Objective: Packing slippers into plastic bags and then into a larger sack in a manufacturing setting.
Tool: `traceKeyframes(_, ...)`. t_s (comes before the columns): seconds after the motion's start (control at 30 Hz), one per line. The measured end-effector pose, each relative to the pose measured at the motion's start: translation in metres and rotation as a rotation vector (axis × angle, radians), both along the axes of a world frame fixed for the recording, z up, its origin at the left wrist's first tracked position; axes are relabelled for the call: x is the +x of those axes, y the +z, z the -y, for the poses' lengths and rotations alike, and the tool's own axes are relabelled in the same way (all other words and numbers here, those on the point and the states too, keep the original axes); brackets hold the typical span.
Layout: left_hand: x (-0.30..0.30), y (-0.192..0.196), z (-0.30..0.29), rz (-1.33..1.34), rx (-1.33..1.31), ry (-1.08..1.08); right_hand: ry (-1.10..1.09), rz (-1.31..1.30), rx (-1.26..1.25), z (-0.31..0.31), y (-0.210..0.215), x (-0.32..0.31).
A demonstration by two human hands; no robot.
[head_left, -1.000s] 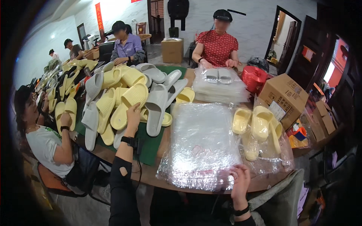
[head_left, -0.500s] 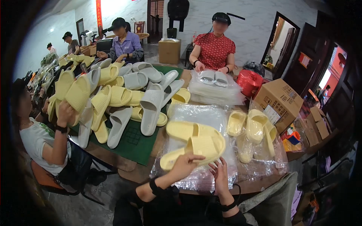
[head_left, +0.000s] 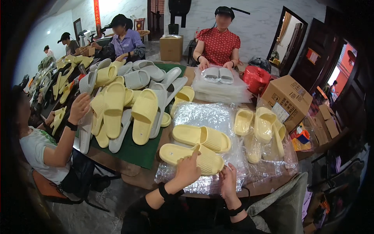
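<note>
Two pale yellow slippers lie side by side on a stack of clear plastic bags (head_left: 206, 113) in front of me. My left hand (head_left: 187, 170) is on the near slipper (head_left: 171, 153), its index finger across the top and its other fingers curled at the near side. The far slipper (head_left: 187, 133) lies just beyond, untouched. At the near slipper's toe, my right hand (head_left: 228, 180) has its fingers drawn together. Whether they pinch a bag's edge or the slipper's rim is hard to make out.
Yellow and grey slippers heap up on a green mat (head_left: 142, 158) at left, beside a seated person (head_left: 46, 144). Bagged yellow slippers (head_left: 265, 126) and a cardboard box (head_left: 288, 103) stand right. Across the table, a person in red (head_left: 218, 48) handles bagged grey slippers (head_left: 217, 75).
The near slipper has shifted left and towards me, away from the far one. My right hand's spread fingers have closed. Two yellow slippers now rest on the heap; the left person's hand is off them.
</note>
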State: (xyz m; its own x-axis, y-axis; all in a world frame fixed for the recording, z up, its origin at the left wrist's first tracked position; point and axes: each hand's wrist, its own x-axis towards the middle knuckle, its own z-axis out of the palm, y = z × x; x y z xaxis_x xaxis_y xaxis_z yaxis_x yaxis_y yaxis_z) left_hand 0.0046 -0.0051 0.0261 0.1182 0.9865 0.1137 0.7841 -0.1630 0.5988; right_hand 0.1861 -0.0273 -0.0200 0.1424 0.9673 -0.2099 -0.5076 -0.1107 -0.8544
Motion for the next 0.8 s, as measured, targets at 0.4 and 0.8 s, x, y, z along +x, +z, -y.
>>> traceKeyframes(0.4,-0.015,-0.016,-0.076,0.725,-0.510,0.029,0.041,0.235,0.153,0.004,-0.014,-0.009)
traceKeyframes(0.8,-0.003,-0.006,-0.061,1.056,-0.762,-0.247,-0.008,0.299,0.172,0.006,-0.020,-0.008)
